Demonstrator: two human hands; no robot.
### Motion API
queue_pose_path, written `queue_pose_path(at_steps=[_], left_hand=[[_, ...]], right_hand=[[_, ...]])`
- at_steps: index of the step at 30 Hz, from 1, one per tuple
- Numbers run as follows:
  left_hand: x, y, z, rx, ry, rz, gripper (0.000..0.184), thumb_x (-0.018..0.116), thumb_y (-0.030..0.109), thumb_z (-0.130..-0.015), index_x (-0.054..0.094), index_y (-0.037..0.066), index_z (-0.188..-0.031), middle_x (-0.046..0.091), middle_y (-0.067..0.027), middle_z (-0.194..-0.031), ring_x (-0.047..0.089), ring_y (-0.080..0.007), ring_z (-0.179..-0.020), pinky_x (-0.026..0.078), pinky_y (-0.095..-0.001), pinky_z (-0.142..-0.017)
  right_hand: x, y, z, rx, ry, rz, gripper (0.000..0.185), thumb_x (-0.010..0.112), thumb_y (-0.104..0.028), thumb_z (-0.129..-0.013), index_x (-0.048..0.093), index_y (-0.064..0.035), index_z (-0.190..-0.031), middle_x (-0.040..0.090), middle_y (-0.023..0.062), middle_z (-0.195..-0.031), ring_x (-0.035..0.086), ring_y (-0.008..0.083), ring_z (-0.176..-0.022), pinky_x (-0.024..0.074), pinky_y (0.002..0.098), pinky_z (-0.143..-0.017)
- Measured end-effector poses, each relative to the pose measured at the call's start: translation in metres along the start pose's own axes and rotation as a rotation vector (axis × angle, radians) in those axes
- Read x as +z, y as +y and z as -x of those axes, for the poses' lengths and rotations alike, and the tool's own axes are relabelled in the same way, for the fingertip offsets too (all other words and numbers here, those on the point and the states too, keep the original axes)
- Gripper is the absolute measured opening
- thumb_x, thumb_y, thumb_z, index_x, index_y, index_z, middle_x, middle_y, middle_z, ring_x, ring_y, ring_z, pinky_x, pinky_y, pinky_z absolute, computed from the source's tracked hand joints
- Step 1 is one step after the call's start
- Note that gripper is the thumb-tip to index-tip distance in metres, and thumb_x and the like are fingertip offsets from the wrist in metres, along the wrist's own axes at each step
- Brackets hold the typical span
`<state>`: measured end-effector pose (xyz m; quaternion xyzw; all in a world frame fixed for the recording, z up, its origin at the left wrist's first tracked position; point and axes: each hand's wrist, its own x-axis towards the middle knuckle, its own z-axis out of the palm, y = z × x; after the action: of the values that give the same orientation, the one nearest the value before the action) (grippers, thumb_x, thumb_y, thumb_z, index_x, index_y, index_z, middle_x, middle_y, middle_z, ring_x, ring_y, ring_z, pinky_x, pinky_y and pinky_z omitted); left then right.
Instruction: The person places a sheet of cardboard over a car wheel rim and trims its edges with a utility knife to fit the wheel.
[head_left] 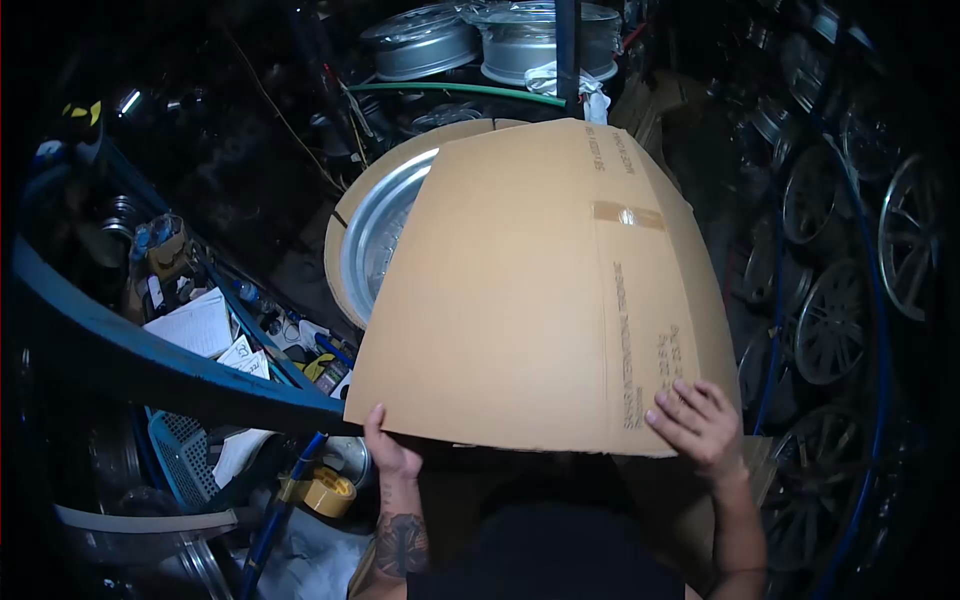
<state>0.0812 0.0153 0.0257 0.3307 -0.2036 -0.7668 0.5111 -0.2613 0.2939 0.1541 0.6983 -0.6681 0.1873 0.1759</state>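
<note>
A large sheet of printed cardboard (500,290) with a strip of tape fills the middle of the view. My left hand (392,452) grips its lower left corner, thumb on top and the other fingers hidden beneath. At the lower right edge, my right hand (700,425) holds the sheet with its fingers spread over the printed face. Behind the sheet, a silver wheel rim (362,240) shows at the left, with round-edged cardboard (334,262) around it. The sheet covers the rest of the rim.
Several wheels (832,320) line the right side. Two wrapped rims (425,45) stand at the back. A blue bar (170,355) crosses the left, near papers (195,325), a teal basket (180,460) and a tape roll (328,492).
</note>
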Motion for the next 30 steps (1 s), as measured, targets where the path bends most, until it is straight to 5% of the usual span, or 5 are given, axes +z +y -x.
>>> queue_pose_path(at_steps=[5,14,17,23,30], left_hand=[[0.036,-0.016,0.009,0.053,-0.129,-0.143,0.045,0.061,0.015,-0.097,0.054,-0.002,-0.139,0.065,-0.0145,-0.125,0.066,-0.028,-0.117,0.056,-0.0419,-0.1],[0.118,0.034,-0.04,0.198,0.032,0.16,0.033,0.061,0.012,-0.099,0.061,-0.004,-0.128,0.067,-0.0115,-0.126,0.063,-0.0239,-0.12,0.048,-0.0391,-0.106],[0.121,0.015,-0.037,0.387,0.014,0.019,0.033,0.059,0.009,-0.1,0.058,-0.003,-0.132,0.066,-0.0114,-0.13,0.062,-0.0245,-0.123,0.047,-0.0396,-0.109],[0.083,-0.022,-0.062,0.151,-0.075,-0.039,0.037,0.061,0.011,-0.104,0.056,-0.005,-0.137,0.066,-0.0145,-0.134,0.065,-0.0257,-0.123,0.05,-0.0403,-0.108],[0.057,-0.024,-0.065,0.278,0.082,-0.092,0.039,0.06,0.01,-0.104,0.055,-0.004,-0.139,0.065,-0.015,-0.133,0.065,-0.0261,-0.12,0.053,-0.0402,-0.103]], right_hand=[[0.002,0.017,-0.022,0.003,0.003,0.004,0.028,0.069,-0.012,-0.087,0.079,-0.0182,-0.112,0.077,0.0052,-0.118,0.072,0.0286,-0.112,0.053,0.0476,-0.098],[0.018,-0.015,-0.078,-0.065,-0.018,-0.024,0.038,0.064,-0.016,-0.09,0.074,-0.0179,-0.127,0.074,0.0088,-0.126,0.07,0.0305,-0.114,0.0505,0.0443,-0.1],[0.049,-0.034,-0.111,-0.176,-0.028,0.0,0.044,0.062,-0.018,-0.092,0.068,-0.0153,-0.135,0.072,0.01,-0.129,0.069,0.031,-0.115,0.0488,0.0433,-0.104],[0.104,-0.039,-0.118,-0.215,-0.038,-0.108,0.047,0.06,-0.017,-0.093,0.063,-0.0157,-0.14,0.066,0.0088,-0.138,0.06,0.0292,-0.128,0.0447,0.0473,-0.108],[0.062,0.009,0.0,0.239,-0.309,-0.105,0.069,0.062,-0.001,-0.084,0.057,-0.0222,-0.15,0.06,0.012,-0.146,0.053,0.0393,-0.136,0.0366,0.0598,-0.114]])
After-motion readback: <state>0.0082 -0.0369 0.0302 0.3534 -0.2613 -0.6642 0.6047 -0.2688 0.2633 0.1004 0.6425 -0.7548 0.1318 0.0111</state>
